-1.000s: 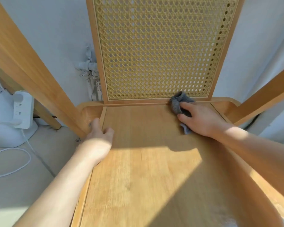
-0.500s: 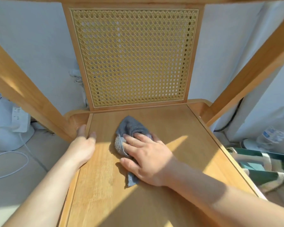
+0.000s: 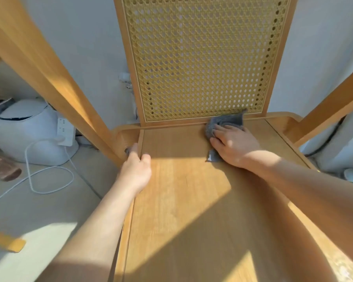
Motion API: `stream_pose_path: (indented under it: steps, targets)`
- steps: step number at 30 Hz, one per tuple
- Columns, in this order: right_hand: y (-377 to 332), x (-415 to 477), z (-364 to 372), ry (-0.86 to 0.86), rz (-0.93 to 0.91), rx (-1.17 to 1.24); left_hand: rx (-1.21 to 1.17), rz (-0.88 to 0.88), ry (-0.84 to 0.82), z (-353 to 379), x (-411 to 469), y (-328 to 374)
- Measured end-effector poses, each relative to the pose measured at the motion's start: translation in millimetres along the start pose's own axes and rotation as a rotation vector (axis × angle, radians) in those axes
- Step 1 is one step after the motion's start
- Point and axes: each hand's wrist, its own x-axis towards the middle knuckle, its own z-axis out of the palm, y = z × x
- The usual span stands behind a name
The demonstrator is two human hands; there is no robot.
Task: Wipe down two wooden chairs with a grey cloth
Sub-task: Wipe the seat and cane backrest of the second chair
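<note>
Wooden chair seat (image 3: 181,200), grey cloth (image 3: 226,121) beneath the right hand (image 3: 234,144)

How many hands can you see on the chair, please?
2. The left hand grips the left edge of the seat; the right hand presses the grey cloth down by the cane backrest.

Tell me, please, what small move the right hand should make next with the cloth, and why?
Probably slide the cloth left along the back edge of the seat. The right hand presses it flat at the foot of the cane back, right of centre; bare seat runs left to the corner, where the left hand grips the edge.
</note>
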Motion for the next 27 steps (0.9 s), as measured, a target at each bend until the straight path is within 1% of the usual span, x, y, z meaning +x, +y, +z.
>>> stream_pose_path:
  steps: [3,5,7,9,12,15,17,19,21,24,25,27]
  targets:
    - [-65.7,15.4,7.5,0.017,-0.257,0.149,-0.024,-0.001,0.0,-0.8,1.0,0.7]
    - [-90.6,26.4,11.0,0.006,-0.364,0.124,-0.037,0.006,0.004,-1.1,1.9,-0.9]
    - [-100.9,38.8,14.6,-0.027,-0.404,0.051,-0.063,0.002,0.006,-1.6,3.9,-3.5]
    - [-109.9,50.1,18.7,-0.037,-0.394,-0.01,-0.081,-0.013,0.003,-2.3,5.0,-5.1]
    - [-127.1,67.1,22.9,0.004,-0.396,-0.064,-0.087,-0.016,-0.007,-2.8,3.3,-5.9]
    - [-139.2,77.5,23.6,0.002,-0.446,-0.049,-0.086,0.021,0.005,-3.9,6.9,-9.0]
    - [-137.2,78.1,22.4,-0.028,-0.439,-0.006,-0.084,0.021,0.0,-3.0,8.6,-10.8]
    - [-123.3,78.8,22.2,0.001,-0.403,0.061,-0.074,0.006,-0.009,-1.5,8.0,-11.4]
    - [-99.5,79.5,19.2,0.073,-0.382,0.103,-0.074,0.003,-0.015,-0.6,7.9,-11.3]
    - [-59.2,72.9,8.2,0.117,-0.359,0.084,-0.08,0.016,-0.005,-1.2,7.4,-10.8]
    - [-45.3,67.2,4.5,0.114,-0.308,0.093,-0.079,0.02,-0.003,-1.6,6.8,-10.1]
    - [-13.3,53.1,2.2,0.126,-0.151,0.139,-0.076,0.015,-0.009,-2.3,6.6,-10.6]
